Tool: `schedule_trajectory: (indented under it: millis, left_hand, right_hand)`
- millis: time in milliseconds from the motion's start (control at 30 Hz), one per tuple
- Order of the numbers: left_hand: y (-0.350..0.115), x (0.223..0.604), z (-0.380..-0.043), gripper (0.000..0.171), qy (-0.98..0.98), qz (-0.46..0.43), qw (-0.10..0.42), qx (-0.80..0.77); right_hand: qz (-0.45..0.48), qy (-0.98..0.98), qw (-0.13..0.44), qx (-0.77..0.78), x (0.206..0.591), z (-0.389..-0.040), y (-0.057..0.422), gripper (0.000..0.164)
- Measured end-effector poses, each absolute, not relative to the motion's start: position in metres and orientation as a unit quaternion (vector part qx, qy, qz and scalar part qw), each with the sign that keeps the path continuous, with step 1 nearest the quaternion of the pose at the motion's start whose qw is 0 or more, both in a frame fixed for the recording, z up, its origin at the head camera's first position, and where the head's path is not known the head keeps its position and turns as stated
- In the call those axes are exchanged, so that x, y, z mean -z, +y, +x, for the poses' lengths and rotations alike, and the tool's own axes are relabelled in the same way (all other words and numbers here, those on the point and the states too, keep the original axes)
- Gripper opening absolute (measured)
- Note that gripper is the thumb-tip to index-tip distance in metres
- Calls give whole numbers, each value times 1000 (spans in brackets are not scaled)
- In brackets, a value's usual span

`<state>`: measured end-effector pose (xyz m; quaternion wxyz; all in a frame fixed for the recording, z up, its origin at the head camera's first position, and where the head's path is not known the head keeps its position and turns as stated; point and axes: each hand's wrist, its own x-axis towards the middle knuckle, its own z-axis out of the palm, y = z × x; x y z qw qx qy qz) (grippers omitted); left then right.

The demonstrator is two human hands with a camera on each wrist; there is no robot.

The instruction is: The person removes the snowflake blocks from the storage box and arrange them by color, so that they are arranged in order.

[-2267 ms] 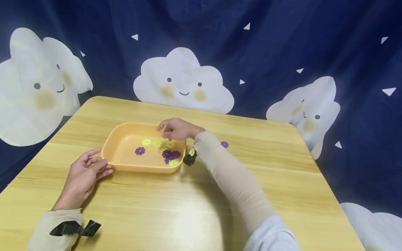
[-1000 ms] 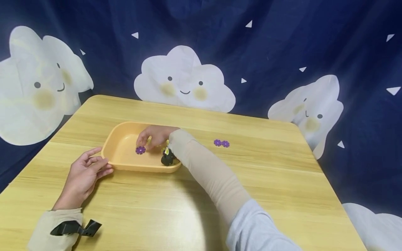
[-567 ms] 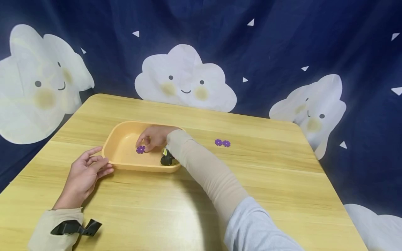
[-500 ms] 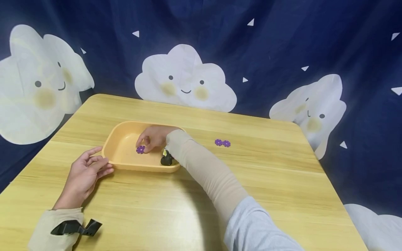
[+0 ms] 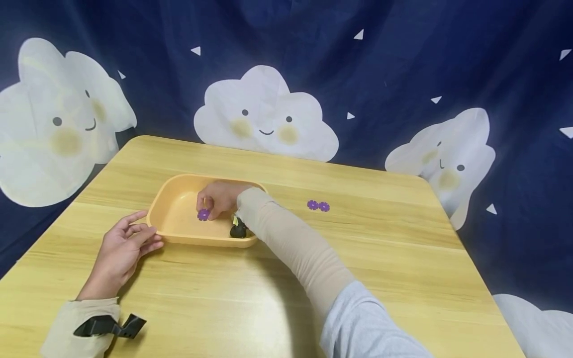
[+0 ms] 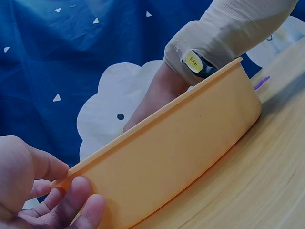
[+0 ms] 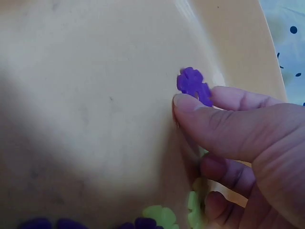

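An orange plastic tray point(image 5: 188, 239) stands on the wooden table. My left hand point(image 5: 122, 253) grips its left front corner, with the thumb and fingers at the rim point(image 6: 143, 126) in the left wrist view. Inside the tray, my right hand point(image 5: 220, 199) pinches a purple flower-shaped plastic disc point(image 7: 193, 84) between thumb and index finger, its petals tilted up. Beyond the right fingers lie yellow-green discs point(image 7: 161, 215) and more purple discs point(image 7: 145, 223), partly cut off by that view's lower edge. The right forearm hides most of these in the head view.
Two purple discs point(image 5: 318, 206) lie side by side on the table point(image 5: 385, 268) right of the tray. Behind the table hangs a dark blue curtain point(image 5: 313, 44) printed with white clouds. A black camera mount point(image 5: 238, 227) on the right wrist overlaps the tray's right side.
My right hand has moved left within the tray and taken hold of the lone purple disc, now slightly shifted. A second purple disc has joined the first on the table. My left hand stays put.
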<state>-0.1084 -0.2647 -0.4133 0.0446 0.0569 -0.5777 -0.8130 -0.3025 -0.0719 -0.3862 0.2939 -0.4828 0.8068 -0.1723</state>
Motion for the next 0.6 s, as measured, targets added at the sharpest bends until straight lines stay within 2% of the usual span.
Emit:
schedule_trajectory:
  millis: [600]
  left_hand:
    - [-265, 414, -109, 39, -585, 64, 42, 808]
  right_hand:
    - [-476, 794, 307, 220, 382, -308, -70, 21]
